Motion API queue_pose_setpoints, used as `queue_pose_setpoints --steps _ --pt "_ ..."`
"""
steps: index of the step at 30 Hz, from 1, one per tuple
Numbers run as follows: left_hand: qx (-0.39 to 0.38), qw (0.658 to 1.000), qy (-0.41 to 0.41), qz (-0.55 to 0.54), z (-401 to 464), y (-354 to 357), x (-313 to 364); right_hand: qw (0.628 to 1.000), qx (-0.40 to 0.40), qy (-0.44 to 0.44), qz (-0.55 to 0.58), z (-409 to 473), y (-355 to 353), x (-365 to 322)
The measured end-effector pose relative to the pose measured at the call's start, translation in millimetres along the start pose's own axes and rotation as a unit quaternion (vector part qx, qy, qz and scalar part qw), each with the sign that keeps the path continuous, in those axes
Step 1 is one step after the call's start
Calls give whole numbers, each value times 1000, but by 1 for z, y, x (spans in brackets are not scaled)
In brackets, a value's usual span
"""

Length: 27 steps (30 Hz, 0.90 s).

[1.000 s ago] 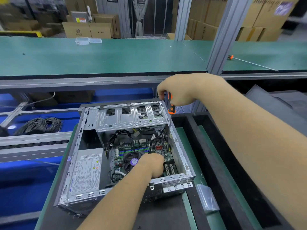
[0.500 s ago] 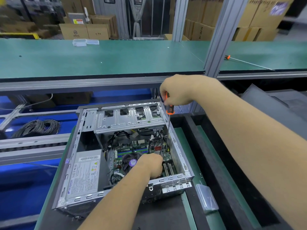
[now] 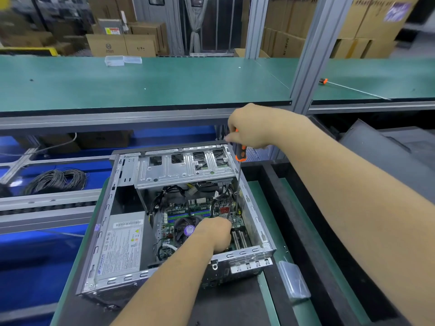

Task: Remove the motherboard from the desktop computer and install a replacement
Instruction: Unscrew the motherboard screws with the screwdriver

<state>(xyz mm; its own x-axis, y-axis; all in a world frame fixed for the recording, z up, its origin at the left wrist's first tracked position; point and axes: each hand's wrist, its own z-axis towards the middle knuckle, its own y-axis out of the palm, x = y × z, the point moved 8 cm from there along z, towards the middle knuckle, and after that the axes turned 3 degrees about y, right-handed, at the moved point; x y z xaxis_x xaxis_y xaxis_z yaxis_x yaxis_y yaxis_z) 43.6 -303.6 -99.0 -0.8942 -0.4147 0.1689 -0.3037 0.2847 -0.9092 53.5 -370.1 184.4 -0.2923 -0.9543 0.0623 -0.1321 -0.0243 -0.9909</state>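
A long screwdriver (image 3: 240, 154) with an orange-and-black handle is gripped by the right hand (image 3: 250, 128), the fingers being curled round the top of the handle; its thin shaft is held nearly upright, and its tip is set down at the far right corner of the motherboard (image 3: 200, 214). The left hand (image 3: 215, 232) is lowered into the open desktop case (image 3: 247, 256) with its fingers curled downward over the board, just right of the round cooler fan (image 3: 186, 229); whether anything is held under it cannot be told.

The motherboard is seated flat on the floor of the case, with black cables draped across it. To its left the grey power supply (image 3: 120, 248) is mounted, label upward. Just beside the case's near right corner a small clear plastic box (image 3: 294, 282) is laid on the green mat. Beyond the board the silver drive cage (image 3: 183, 168) is spanned across the case. Farther left a coil of grey cable (image 3: 56, 180) is seen. On the upper green shelf (image 3: 164, 83) another clear box (image 3: 122, 60) and a second long screwdriver (image 3: 353, 90) are laid, with cardboard cartons (image 3: 122, 44) stacked behind.
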Motion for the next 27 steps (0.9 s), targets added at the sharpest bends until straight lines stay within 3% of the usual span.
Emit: queue_pose_setpoints --steps 4,7,9,11,13,15,16,19,20,21,23,27 --pt "-3 1000 -3 -8 0 0 -1 999 -48 -18 -15 -5 4 -8" --pt "-10 1000 -11 -18 1 1 -3 998 -9 17 -58 -1 -1 -3" --pt "0 999 -11 -44 1 1 -5 999 -4 -4 -33 2 1 -3" --pt "40 991 -10 -127 1 -4 -5 999 -20 -25 -9 -2 1 -7" --pt "100 958 -23 -269 -1 -15 -7 999 -19 -23 -37 -4 0 -7" --pt "155 881 -73 -442 -4 -24 -16 999 -5 12 -48 -2 -2 -1" --pt "176 813 -113 -544 -6 -25 -23 999 3 13 -47 -3 -3 -1" --pt "195 504 -195 -818 -11 -20 -31 999 -17 -11 -29 -5 0 -3" --pt "186 417 -203 -867 -11 -18 -28 1000 -19 -19 -12 -6 -1 -6" --pt "177 355 -207 -894 -12 -15 -26 1000 -13 -20 -5 -7 -2 -7" --pt "170 301 -214 -914 -16 -8 -23 1000 22 -11 -17 -3 -2 -8" --pt "156 295 -242 -911 -22 9 -21 999 35 -27 1 4 5 -9"
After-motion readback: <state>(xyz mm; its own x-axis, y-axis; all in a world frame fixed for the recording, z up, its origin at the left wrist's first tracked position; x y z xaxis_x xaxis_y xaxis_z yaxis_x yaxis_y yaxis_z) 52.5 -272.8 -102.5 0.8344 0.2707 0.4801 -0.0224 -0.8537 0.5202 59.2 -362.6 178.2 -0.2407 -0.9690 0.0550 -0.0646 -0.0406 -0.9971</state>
